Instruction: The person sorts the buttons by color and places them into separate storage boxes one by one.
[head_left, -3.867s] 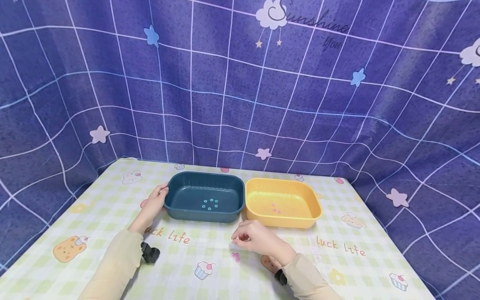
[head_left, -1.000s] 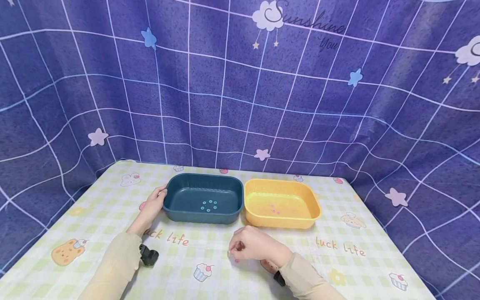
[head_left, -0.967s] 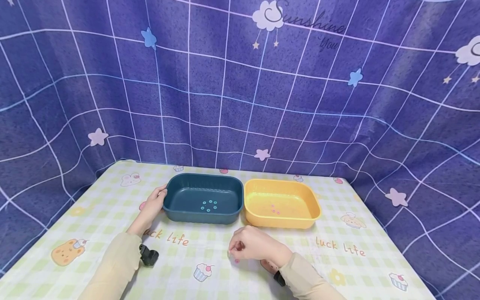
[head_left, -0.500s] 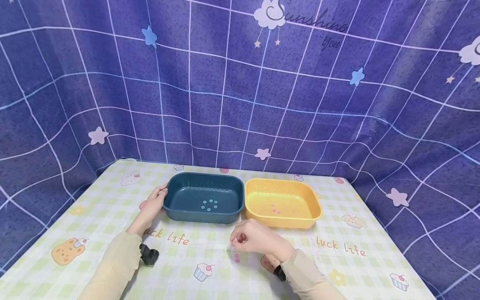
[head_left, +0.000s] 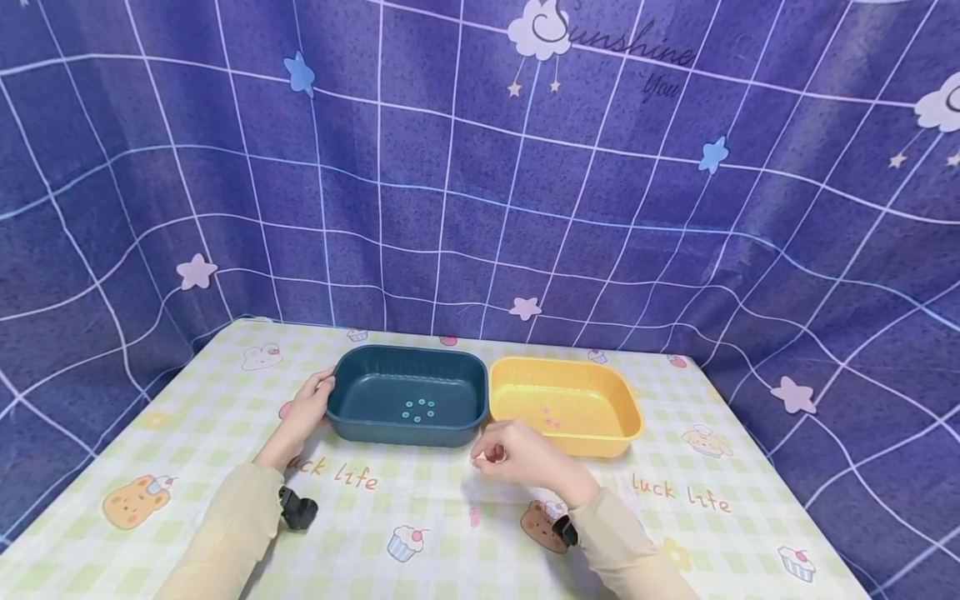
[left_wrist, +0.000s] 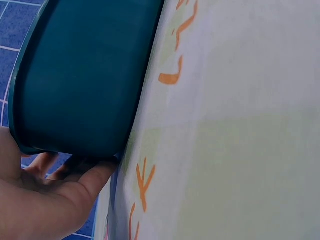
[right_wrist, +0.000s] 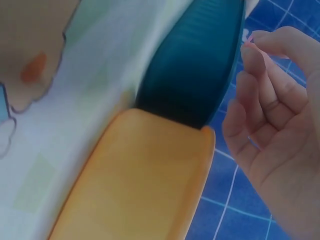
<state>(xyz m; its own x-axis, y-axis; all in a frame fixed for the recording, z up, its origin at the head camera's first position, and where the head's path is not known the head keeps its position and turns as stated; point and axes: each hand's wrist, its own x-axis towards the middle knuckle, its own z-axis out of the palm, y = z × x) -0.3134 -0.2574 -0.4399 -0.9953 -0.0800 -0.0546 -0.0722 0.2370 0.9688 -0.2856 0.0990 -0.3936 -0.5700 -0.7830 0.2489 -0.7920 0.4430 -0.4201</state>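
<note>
My left hand (head_left: 306, 408) grips the left end of a dark teal plastic basin (head_left: 397, 435), thumb near the rim; the left wrist view shows its thumb (left_wrist: 100, 175) against the outer wall. Several small teal buttons (head_left: 417, 419) lie inside. My right hand (head_left: 517, 454) is raised in front of the yellow basin (head_left: 600, 446), thumb and forefinger pinching a small pink button (right_wrist: 249, 38), mostly hidden by the fingertips. Three pink buttons (head_left: 557, 425) lie in the yellow basin. Two more pink buttons (head_left: 474, 517) rest close together on the cloth, nearer to me.
The basins stand side by side on a checked tablecloth (head_left: 337, 550) with printed cupcakes, bears and lettering. Behind the table hangs a blue curtain (head_left: 420, 208) with a grid and stars. A black wrist camera (head_left: 298, 508) sits on the left sleeve.
My right hand has gone from the cloth up and toward the yellow basin with a pink button. Fewer pink buttons lie on the cloth than at first. My left hand has stayed put.
</note>
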